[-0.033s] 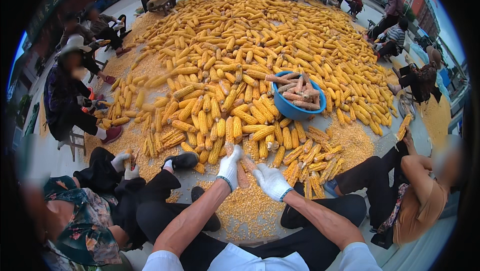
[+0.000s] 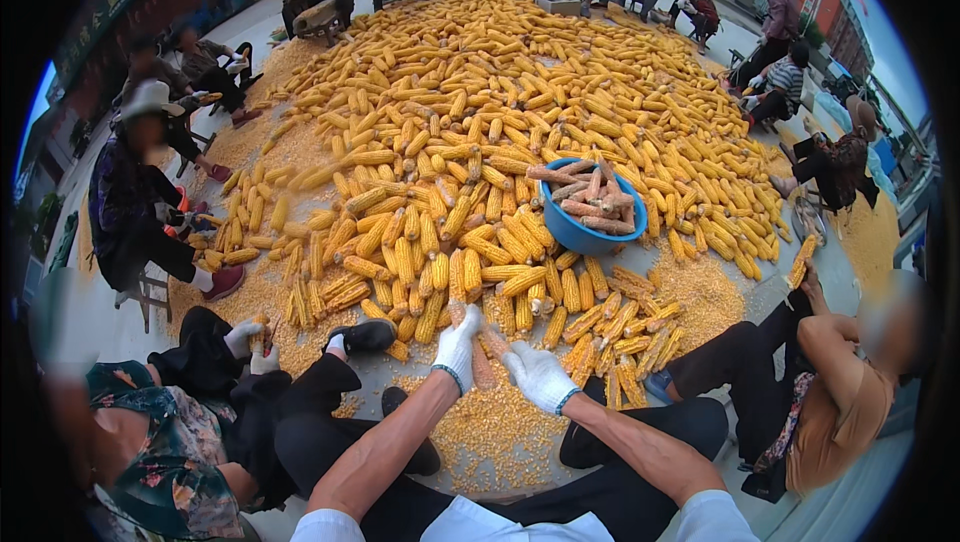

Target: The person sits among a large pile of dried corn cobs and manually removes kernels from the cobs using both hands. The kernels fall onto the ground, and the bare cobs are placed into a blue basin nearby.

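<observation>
Both my hands wear white knit gloves and meet low over the near edge of a corn pile. My left hand [image 2: 456,350] is closed round an ear of corn [image 2: 457,274], whose yellow upper part sticks out past the fingers. In my right hand [image 2: 541,376] is a mostly bare, pinkish corn cob [image 2: 492,340], its end pointing toward the left hand. Another pinkish cob part [image 2: 482,372] shows between the hands; which piece it belongs to is hidden. Loose kernels [image 2: 490,437] cover the ground beneath them.
A blue basin [image 2: 583,235] of stripped cobs sits on the large pile of yellow ears [image 2: 450,112]. Half-stripped ears [image 2: 625,332] lie right of my hands. One seated person [image 2: 160,422] is close on my left, another [image 2: 840,362] on my right; several more ring the pile.
The view has tilted a little, so the pile and basin sit slightly lower in the picture. Both hands keep their holds, with hardly any movement between them.
</observation>
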Available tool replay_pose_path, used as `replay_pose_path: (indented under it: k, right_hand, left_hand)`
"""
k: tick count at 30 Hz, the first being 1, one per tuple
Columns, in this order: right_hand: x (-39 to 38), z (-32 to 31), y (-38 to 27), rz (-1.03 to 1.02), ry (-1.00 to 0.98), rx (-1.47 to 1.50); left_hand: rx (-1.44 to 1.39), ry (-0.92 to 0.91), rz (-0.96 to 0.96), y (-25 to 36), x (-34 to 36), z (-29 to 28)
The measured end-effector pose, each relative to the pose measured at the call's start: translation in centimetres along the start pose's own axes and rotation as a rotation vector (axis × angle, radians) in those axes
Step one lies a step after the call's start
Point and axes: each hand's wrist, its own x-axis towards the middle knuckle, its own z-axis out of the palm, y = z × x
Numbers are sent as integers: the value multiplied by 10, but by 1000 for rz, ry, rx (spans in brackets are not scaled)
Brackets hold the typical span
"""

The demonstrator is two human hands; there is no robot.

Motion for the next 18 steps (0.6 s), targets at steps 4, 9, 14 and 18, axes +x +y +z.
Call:
replay_pose_path:
  k: [4,9,14,18]
  right_hand:
    - [-5,-2,-2,-52,-13,106]
    - [-10,-5,-9,192,-168,526]
    - [-11,-13,-15,367,-332,950]
    - [-10,-25,-8,400,-384,1127]
  left_hand:
    - [120,74,84,-2,-2,1]
    - [203,183,73,-7,-2,-4]
    - [149,157,103,-12,-4,-8]
    - [182,180,211,-7,-6,8]
